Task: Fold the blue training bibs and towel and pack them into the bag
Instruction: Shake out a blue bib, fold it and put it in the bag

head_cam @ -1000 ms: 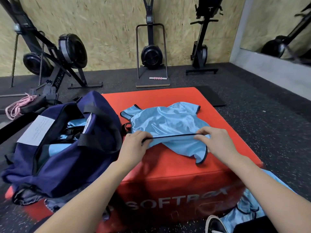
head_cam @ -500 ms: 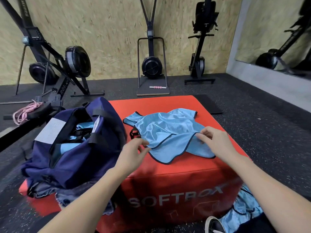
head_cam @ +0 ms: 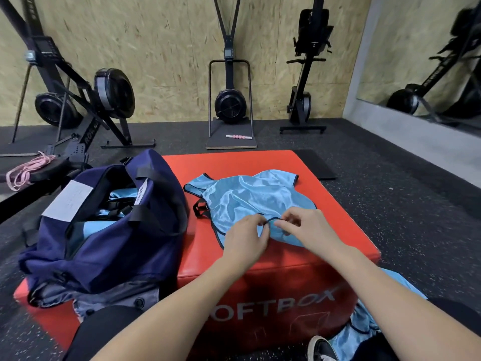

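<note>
A shiny light-blue training bib (head_cam: 250, 196) with dark trim lies crumpled on top of the red soft box (head_cam: 325, 261). My left hand (head_cam: 246, 237) and my right hand (head_cam: 305, 227) are close together at the bib's near edge, each pinching its dark hem. To the left, the navy bag (head_cam: 112, 230) lies open on the box, with blue fabric (head_cam: 104, 214) showing inside. More blue bibs (head_cam: 364, 316) lie on the floor at the lower right, beside my leg.
A grey garment (head_cam: 114, 298) sticks out from under the bag. Black gym machines (head_cam: 229, 100) stand along the wooden back wall. A pink rope (head_cam: 28, 168) lies at the far left. My shoe (head_cam: 321, 347) is at the box's foot. Dark speckled floor surrounds the box.
My hands held the bib's hem stretched wide apart, let it drop onto the box, then came together at its near edge. The camera tilted up slightly.
</note>
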Demonstrator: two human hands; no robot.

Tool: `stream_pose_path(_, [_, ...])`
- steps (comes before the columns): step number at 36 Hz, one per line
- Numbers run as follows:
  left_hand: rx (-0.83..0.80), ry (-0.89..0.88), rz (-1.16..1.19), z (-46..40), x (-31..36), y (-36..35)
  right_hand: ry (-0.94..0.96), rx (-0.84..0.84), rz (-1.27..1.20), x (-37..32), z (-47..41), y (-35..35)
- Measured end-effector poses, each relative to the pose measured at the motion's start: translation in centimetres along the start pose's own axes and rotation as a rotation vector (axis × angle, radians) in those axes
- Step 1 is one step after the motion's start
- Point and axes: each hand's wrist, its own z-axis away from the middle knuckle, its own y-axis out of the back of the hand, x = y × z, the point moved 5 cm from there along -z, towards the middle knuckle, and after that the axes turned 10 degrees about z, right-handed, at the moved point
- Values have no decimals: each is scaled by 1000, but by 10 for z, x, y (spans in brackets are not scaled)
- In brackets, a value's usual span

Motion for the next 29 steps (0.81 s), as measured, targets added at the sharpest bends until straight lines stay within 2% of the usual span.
stream_pose_path(10, [124, 101, 174, -12, -24, 28, -102, -8, 155, 38, -3, 8])
stream_pose_path(17, [243, 173, 0, -9, -40, 67, -227, 38, 101, 64, -2, 24])
stream_pose_path(24, [170, 134, -159, 5, -47, 79, -235, 66, 156, 70, 5, 37])
stream_pose_path(29, [100, 242, 140, 20, -60, 82, -229, 103, 168, 74, 14, 41])
